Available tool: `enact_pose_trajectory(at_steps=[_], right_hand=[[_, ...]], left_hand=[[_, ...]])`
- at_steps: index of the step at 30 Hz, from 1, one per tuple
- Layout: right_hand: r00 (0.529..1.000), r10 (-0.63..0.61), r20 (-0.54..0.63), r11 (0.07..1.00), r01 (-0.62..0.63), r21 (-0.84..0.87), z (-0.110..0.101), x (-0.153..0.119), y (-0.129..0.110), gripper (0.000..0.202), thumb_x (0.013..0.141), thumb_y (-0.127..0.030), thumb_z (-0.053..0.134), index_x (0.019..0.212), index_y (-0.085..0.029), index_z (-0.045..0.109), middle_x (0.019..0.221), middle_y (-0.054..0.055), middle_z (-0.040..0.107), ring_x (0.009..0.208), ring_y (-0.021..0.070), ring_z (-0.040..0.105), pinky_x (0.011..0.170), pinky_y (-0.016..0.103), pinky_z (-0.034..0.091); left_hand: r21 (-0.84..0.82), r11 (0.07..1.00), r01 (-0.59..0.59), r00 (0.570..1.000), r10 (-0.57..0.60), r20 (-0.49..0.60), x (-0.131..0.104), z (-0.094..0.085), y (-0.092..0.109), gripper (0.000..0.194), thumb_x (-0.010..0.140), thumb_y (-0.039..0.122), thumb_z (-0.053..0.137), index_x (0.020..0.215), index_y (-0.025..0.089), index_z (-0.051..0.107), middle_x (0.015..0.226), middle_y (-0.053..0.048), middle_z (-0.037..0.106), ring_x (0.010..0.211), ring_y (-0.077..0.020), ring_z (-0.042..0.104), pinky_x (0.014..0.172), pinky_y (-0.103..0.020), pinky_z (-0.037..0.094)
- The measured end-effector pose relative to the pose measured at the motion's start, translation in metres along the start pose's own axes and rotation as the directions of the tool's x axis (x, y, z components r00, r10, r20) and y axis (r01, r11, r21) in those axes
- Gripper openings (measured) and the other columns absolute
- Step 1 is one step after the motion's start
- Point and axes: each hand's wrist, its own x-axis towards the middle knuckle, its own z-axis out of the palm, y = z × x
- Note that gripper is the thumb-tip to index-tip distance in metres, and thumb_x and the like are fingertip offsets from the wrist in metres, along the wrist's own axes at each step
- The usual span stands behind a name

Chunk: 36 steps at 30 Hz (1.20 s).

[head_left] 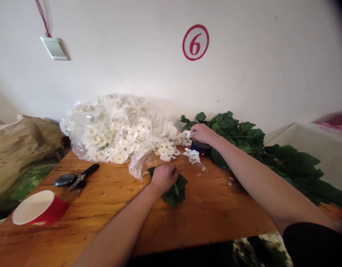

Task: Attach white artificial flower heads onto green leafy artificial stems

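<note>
- Leaf sprig (175, 194): green, low over the desk (215, 222), in front of the clear bag (139, 168) of white flowers and towards its right end.
- Left grip (164, 177): curled closed around the sprig, with thin dark stems sticking out past the thumb.
- Right grip (201, 133): just beyond the bag's right end, fingertips drawn together beside the loose flowers (166, 151); whether anything is pinched between them, I cannot tell.
- Burn risk: the dark blue device (204, 149) right of the bag shows a red light. If it is hot, which cannot be seen, the right grip is close enough to be hurt.
- Tangle risk: the loose flowers lie bunched against the bag's right end, so lifting one could drag its neighbours or tear petals.
- Snag risk: the bag's crumpled mouth reaches near the left grip; a careless wrist could catch the film and pull flowers out.
- Spill risk: the right forearm passes close to the leaf pile (229, 128) right of the bag and might sweep some off.
- Writing: a red "6" (195, 43) in a circle, on the wall above and right of the bag. The red bowl (55, 211), left and in front of the bag, bears a pale mark too small to read. No brand is legible.
</note>
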Motion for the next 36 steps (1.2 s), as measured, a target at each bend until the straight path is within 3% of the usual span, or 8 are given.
enact_pose_trajectory(at_steps=[15, 24, 36], right_hand=[[0.982, 0.058, 0.180, 0.998, -0.063, 0.024, -0.016, -0.016, 0.002, 0.004, 0.074, -0.019, 0.070, 0.074, -0.016, 0.071, 0.085, 0.006, 0.073, 0.081, 0.0181, 0.066, 0.064, 0.023, 0.042], [0.998, 0.044, -0.038, 0.999, -0.044, -0.003, -0.017, -0.018, 0.005, 0.009, 0.079, -0.023, 0.067, 0.081, -0.015, 0.072, 0.096, 0.008, 0.071, 0.091, 0.0188, 0.063, 0.076, 0.024, 0.042], [0.994, 0.047, -0.099, 0.998, -0.042, 0.047, -0.005, -0.007, -0.009, 0.011, 0.080, -0.024, 0.065, 0.083, -0.014, 0.070, 0.097, 0.010, 0.069, 0.091, 0.0195, 0.062, 0.076, 0.025, 0.041]], left_hand=[[0.013, 1.000, -0.005, 1.000, 0.005, -0.005, 0.000, 0.000, 0.000, 0.018, 0.086, 0.029, 0.047, 0.085, 0.021, 0.063, 0.085, -0.004, 0.069, 0.081, -0.0194, 0.063, 0.066, -0.027, 0.038], [0.020, 1.000, -0.010, 1.000, 0.010, -0.009, 0.000, -0.001, 0.001, 0.020, 0.087, 0.030, 0.046, 0.085, 0.022, 0.064, 0.085, -0.004, 0.069, 0.082, -0.0193, 0.063, 0.066, -0.027, 0.039], [0.007, 1.000, 0.006, 1.000, -0.006, 0.022, -0.001, -0.006, 0.002, 0.019, 0.087, 0.030, 0.046, 0.087, 0.022, 0.064, 0.086, -0.004, 0.069, 0.083, -0.0193, 0.064, 0.066, -0.027, 0.039]])
